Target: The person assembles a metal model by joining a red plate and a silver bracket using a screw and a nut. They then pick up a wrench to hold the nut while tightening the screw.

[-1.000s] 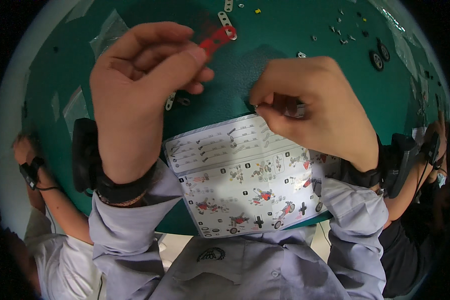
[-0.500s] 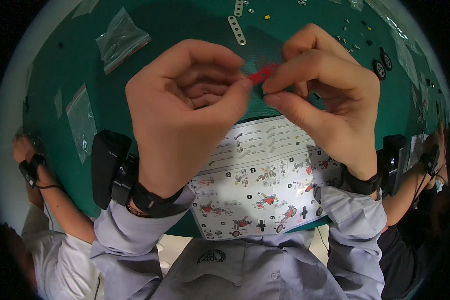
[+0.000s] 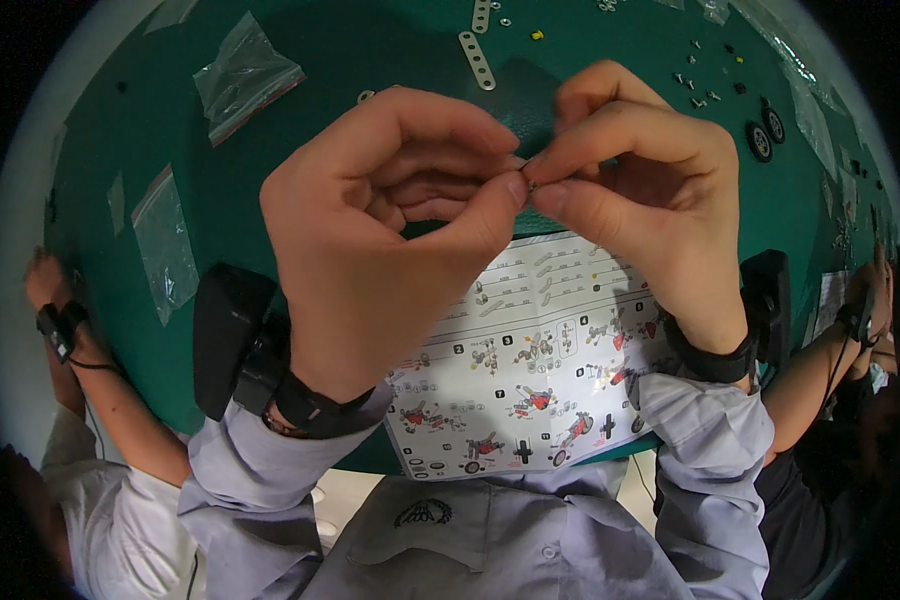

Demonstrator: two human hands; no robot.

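Observation:
My left hand (image 3: pixel 385 215) and my right hand (image 3: pixel 655 180) meet fingertip to fingertip above the table, both in a pinch. Between the right thumb and forefinger shows a tiny metal fastener (image 3: pixel 532 186), too small to name closely. The red strip seen a moment ago in the left pinch is now hidden behind the fingers. Below the hands lies a printed instruction sheet (image 3: pixel 530 345) with assembly drawings, partly covered by my left hand and wrist.
On the green table (image 3: pixel 390 50) lie a perforated metal strip (image 3: pixel 477 62), a yellow part (image 3: pixel 537 35), loose screws (image 3: pixel 698 102) and small black wheels (image 3: pixel 759 142). Clear plastic bags (image 3: pixel 245 80) are at the left. Other people's forearms (image 3: pixel 120 400) rest at both sides.
My hands have drawn together, the right one shifting slightly left. The red strip between them has gone out of sight behind the fingers.

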